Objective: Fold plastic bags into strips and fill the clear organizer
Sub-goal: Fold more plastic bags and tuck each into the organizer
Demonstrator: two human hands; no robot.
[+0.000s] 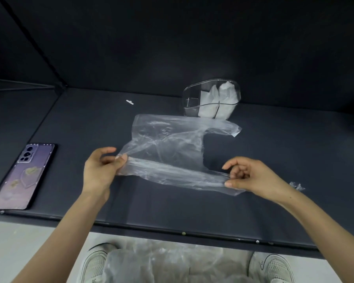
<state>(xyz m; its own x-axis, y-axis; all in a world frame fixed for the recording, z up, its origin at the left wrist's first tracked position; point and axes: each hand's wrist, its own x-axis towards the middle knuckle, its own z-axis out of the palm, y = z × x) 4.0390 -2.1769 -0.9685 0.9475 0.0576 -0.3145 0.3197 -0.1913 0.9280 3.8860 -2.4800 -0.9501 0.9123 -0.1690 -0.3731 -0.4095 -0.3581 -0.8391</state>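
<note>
- Dark surface [74, 123] fills mid frame, a phone [23, 176] lying at its left
- left hand [100, 172]: fingers [121, 161] pinch the left end of the plastic bag [168, 139], spread flat at centre
- right hand [253, 176] pinches its right end
- clear organizer [190, 101], upper right of the bag, holds white folded bags [225, 94]
</note>
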